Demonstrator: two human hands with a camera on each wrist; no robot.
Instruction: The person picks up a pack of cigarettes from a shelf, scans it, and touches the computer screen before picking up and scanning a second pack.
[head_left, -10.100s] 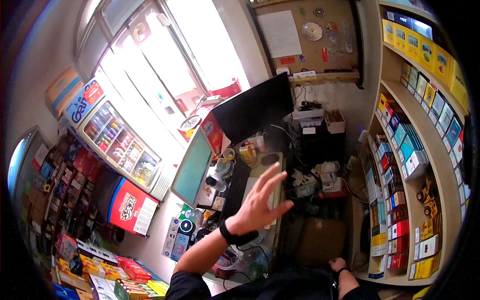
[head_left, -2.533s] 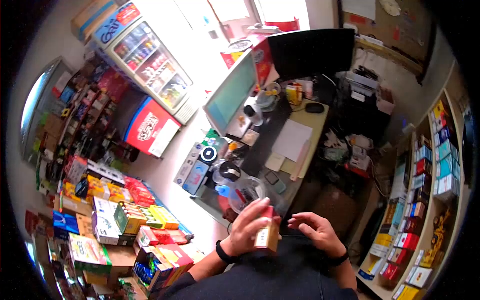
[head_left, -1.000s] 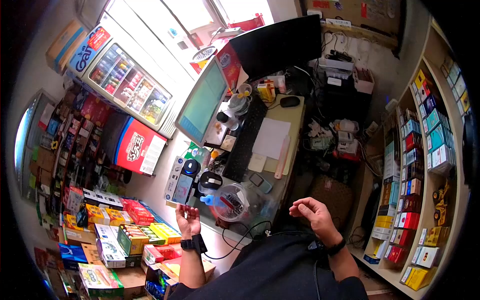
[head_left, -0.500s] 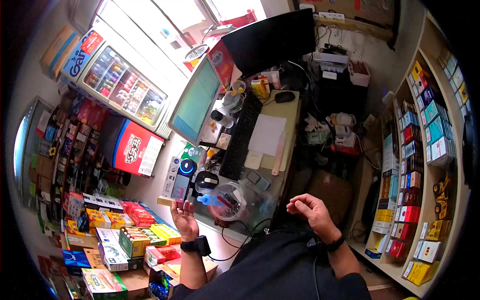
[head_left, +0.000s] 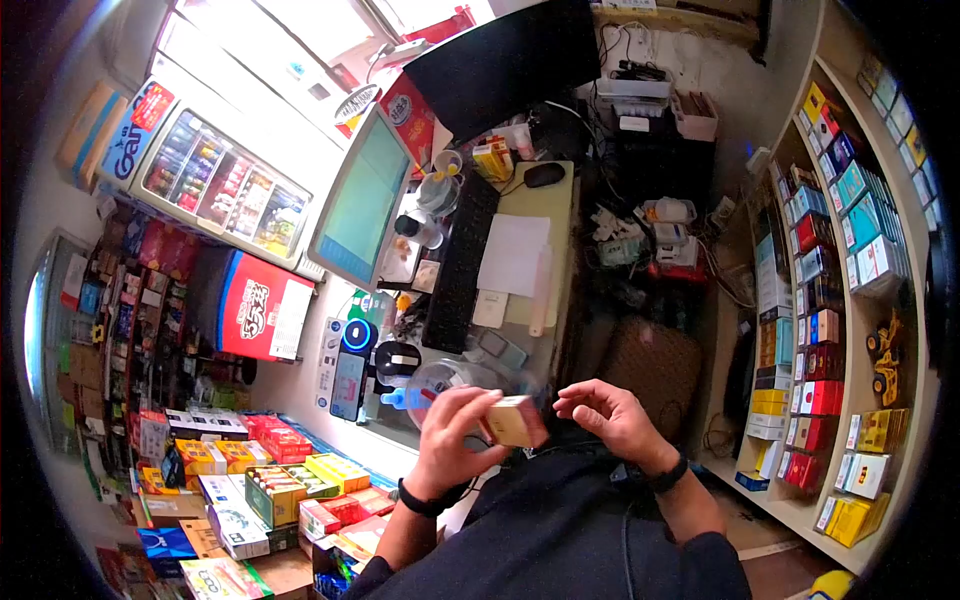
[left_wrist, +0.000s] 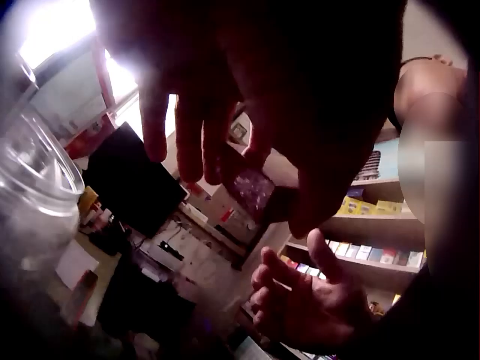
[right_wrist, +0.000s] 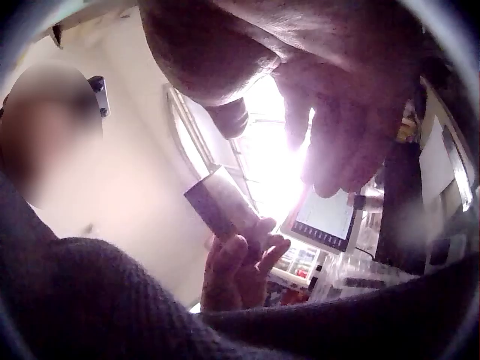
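Observation:
My left hand [head_left: 452, 446] pinches a small gold and dark red cigarette pack [head_left: 517, 423] between thumb and fingers, in front of my chest. In the right wrist view the pack [right_wrist: 222, 202] stands up tilted from the left fingertips. The left wrist view shows my left hand [left_wrist: 247, 97] dark, with part of the pack [left_wrist: 253, 189] between its fingers. My right hand [head_left: 620, 428] hovers to the pack's right, fingers loosely bent and nothing in them. Behind the pack, a clear plastic jar [head_left: 440, 380] stands on the desk, partly covered by my left hand.
On the desk are a keyboard [head_left: 462, 265], a lit monitor [head_left: 365, 200], white paper [head_left: 515, 255] and a mobile phone [head_left: 500, 350]. Shelves of packs [head_left: 815, 395] line the right side. Stacked goods boxes [head_left: 275, 495] stand at the lower left, with a drinks fridge [head_left: 225, 180] beyond.
My left hand has swung from the left, palm up, inward toward my right hand, and the pack now shows in front of my chest. My right hand has barely moved. The head view has shifted.

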